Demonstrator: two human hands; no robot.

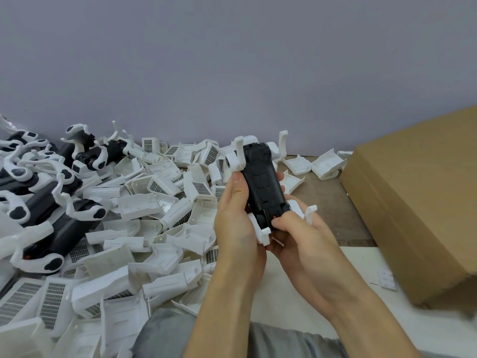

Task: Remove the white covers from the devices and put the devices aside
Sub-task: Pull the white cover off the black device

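Here I grip a black device (263, 182) upright in my left hand (237, 223). My right hand (296, 233) pinches its lower end. Loose white covers (144, 202) lie piled at left.

Soft, even light fills the scene, bright enough to show detail, with no glare. Shadows are faint and diffuse beneath the pile of white covers (144, 228). Wide-angle distortion bends the edges. The cardboard box (418, 202) smears with blur at its lower right corner.
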